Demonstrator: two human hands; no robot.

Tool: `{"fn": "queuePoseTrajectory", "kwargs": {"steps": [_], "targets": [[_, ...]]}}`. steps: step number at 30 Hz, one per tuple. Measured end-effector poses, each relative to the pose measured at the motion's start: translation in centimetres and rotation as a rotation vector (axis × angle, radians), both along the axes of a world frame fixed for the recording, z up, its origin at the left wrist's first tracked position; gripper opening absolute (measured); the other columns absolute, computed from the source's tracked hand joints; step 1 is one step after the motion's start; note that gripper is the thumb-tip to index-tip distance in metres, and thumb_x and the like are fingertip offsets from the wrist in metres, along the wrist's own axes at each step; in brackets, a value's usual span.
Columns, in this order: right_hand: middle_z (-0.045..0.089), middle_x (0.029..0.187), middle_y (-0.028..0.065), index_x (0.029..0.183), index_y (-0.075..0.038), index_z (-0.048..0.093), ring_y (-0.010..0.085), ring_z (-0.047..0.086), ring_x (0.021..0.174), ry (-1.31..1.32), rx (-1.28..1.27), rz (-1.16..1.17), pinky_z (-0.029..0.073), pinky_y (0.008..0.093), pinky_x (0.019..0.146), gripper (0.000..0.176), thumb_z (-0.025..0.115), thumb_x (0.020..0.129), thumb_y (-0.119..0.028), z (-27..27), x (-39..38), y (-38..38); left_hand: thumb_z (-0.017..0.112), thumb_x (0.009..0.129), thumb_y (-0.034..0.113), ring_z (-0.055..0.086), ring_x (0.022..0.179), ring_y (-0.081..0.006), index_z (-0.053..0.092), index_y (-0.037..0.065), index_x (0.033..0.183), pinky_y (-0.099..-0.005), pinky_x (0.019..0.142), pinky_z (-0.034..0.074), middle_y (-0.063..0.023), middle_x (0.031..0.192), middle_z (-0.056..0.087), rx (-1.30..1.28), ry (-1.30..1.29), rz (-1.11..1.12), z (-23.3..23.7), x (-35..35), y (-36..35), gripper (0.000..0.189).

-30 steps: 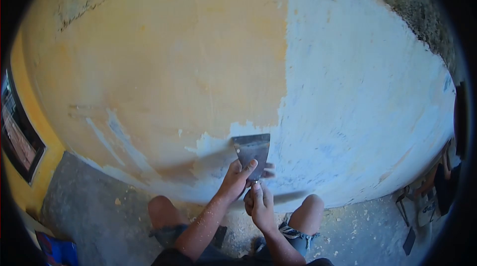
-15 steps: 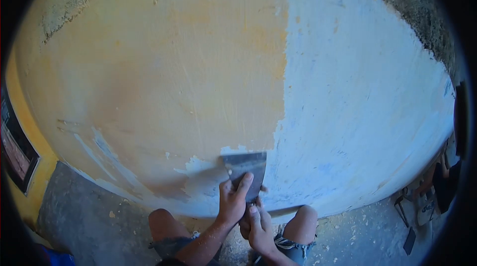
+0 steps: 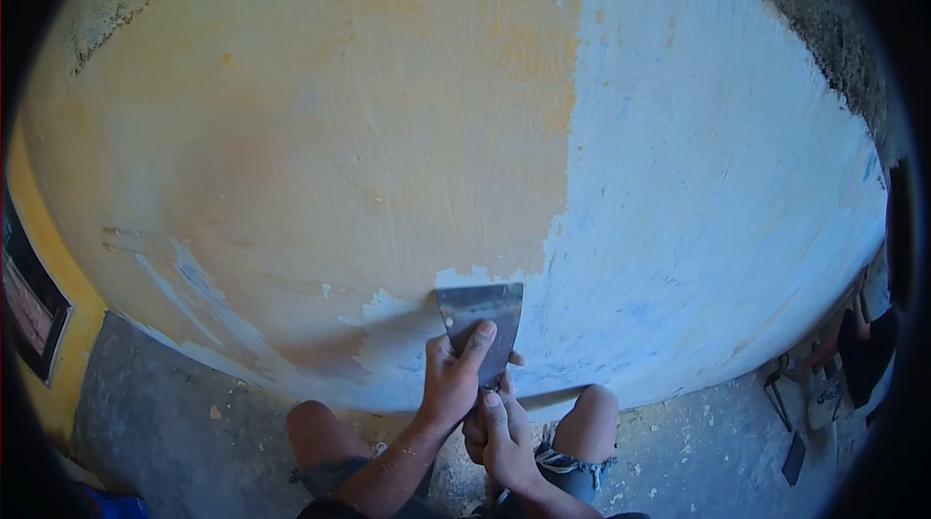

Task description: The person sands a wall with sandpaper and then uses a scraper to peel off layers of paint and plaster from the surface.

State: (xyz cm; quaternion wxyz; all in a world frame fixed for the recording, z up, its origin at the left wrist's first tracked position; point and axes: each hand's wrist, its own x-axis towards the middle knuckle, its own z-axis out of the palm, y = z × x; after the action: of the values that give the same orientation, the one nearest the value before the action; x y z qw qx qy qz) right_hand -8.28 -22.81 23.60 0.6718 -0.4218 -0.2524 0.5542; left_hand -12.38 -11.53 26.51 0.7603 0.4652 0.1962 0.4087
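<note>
A wide metal scraper [image 3: 480, 310] stands with its blade edge against the wall, at the lower border of the yellowish coating [image 3: 388, 131]. My left hand [image 3: 454, 378] is closed round the blade's lower part, with the thumb lying on its face. Just below and to the right, my right hand [image 3: 504, 432] is closed around the handle, which the fingers mostly hide. Pale bluish wall surface [image 3: 698, 189] shows right of the coating and around the blade.
My bent knees [image 3: 589, 422] are either side of my hands. Grey floor [image 3: 165, 403] with pale flakes runs along the wall's base. A dark-framed panel [image 3: 39, 306] is at the left; a long-handled tool [image 3: 792, 456] and dark items lie at the right.
Both hands and the scraper have moved slightly up the wall, and a bit more pale surface shows above the blade. The camera view has shifted a little.
</note>
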Motion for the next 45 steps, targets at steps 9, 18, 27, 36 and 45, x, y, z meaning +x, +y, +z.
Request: {"fn": "queuePoseTrajectory", "kwargs": {"steps": [9, 18, 27, 36, 45], "targets": [[0.032, 0.06, -0.0063, 0.096, -0.009, 0.042, 0.0042, 0.027, 0.044, -0.072, 0.084, -0.069, 0.024, 0.0212, 0.04, 0.027, 0.033, 0.107, -0.033, -0.3, 0.4, 0.7, 0.058, 0.098, 0.027, 0.065, 0.054, -0.0171, 0.064, -0.004, 0.098, -0.0279, 0.046, 0.052, -0.0151, 0.074, 0.068, 0.028, -0.006, 0.022, -0.4, 0.4, -0.2, 0.031], [0.035, 0.062, -0.006, 0.098, -0.01, 0.044, 0.0029, 0.029, 0.046, -0.079, 0.077, -0.069, 0.024, 0.0205, 0.041, 0.027, 0.034, 0.107, -0.032, 0.0, 1.4, 0.6, 0.059, 0.097, 0.022, 0.068, 0.065, -0.0195, 0.064, -0.005, 0.098, -0.0324, 0.056, 0.059, -0.0131, 0.08, 0.068, 0.026, -0.071, 0.029, -0.1, 1.6, -0.1, 0.028], [0.033, 0.06, -0.0062, 0.098, -0.009, 0.044, 0.0036, 0.029, 0.045, -0.138, 0.053, -0.067, 0.025, 0.0204, 0.041, 0.025, 0.035, 0.107, -0.031, 2.4, 2.3, -0.2, 0.059, 0.097, 0.022, 0.068, 0.063, -0.0206, 0.063, -0.007, 0.096, -0.0328, 0.055, 0.059, -0.0131, 0.077, 0.067, 0.056, -0.065, 0.038, 1.5, 2.3, -0.6, 0.029], [0.03, 0.062, -0.007, 0.098, -0.01, 0.043, 0.0035, 0.028, 0.046, -0.107, 0.064, -0.015, 0.024, 0.0207, 0.041, 0.026, 0.035, 0.106, -0.033, 1.7, 3.0, -0.7, 0.058, 0.098, 0.021, 0.067, 0.061, -0.0197, 0.061, -0.007, 0.095, -0.0327, 0.057, 0.058, -0.0143, 0.075, 0.067, 0.018, -0.108, 0.134, 1.1, 3.1, -1.5, 0.029], [0.032, 0.061, -0.0068, 0.097, -0.01, 0.043, 0.0032, 0.028, 0.045, -0.092, 0.02, -0.01, 0.023, 0.0206, 0.04, 0.025, 0.035, 0.107, -0.031, 1.7, 3.3, -0.9, 0.059, 0.097, 0.02, 0.068, 0.063, -0.0195, 0.063, -0.008, 0.096, -0.0324, 0.058, 0.059, -0.0129, 0.078, 0.067, 0.005, -0.144, 0.108, 0.2, 3.2, -1.6, 0.028]]}}
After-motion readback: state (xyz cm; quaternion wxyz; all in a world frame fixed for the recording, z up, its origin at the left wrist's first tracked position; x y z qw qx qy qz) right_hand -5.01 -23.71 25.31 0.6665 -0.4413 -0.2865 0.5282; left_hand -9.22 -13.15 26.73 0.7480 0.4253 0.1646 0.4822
